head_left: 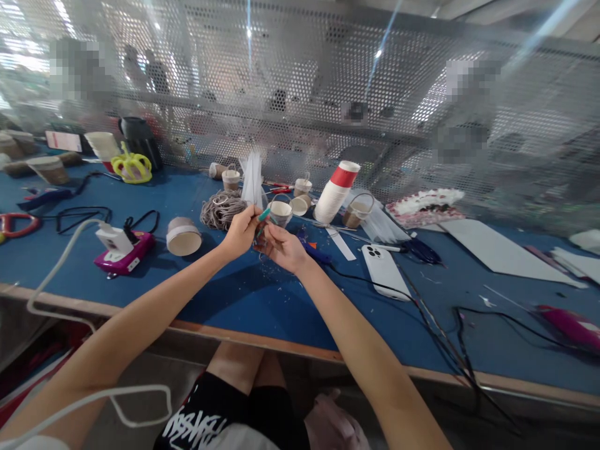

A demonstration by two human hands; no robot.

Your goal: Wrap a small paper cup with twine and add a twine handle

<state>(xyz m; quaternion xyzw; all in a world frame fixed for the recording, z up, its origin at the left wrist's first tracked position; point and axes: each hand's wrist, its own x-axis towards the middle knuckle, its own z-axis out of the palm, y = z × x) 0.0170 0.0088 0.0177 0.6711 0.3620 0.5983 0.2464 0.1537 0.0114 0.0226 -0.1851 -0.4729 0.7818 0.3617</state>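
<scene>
Above the middle of the table, both of my hands meet close together. My left hand [242, 232] is closed, with its fingertips around a small teal-green piece [264, 215]. Touching the lower end of that piece, my right hand [285, 247] is pinched closed; what lies between its fingers is too small to make out. Just behind the hands stands a small paper-cup bucket [280, 212] with a handle. To the left of them lies a bundle of grey-brown cord [220, 209]. A blue glue gun [316, 252] rests by my right wrist, partly hidden.
A cord-wrapped cup [184, 237] and a purple power strip [125, 253] are at left. Stacked paper cups [332, 199], a handled bucket [358, 210], clear glue sticks [382, 220] and a white phone [383, 272] are at right. Black cables cross the right side. A perforated metal screen [300, 81] stands behind.
</scene>
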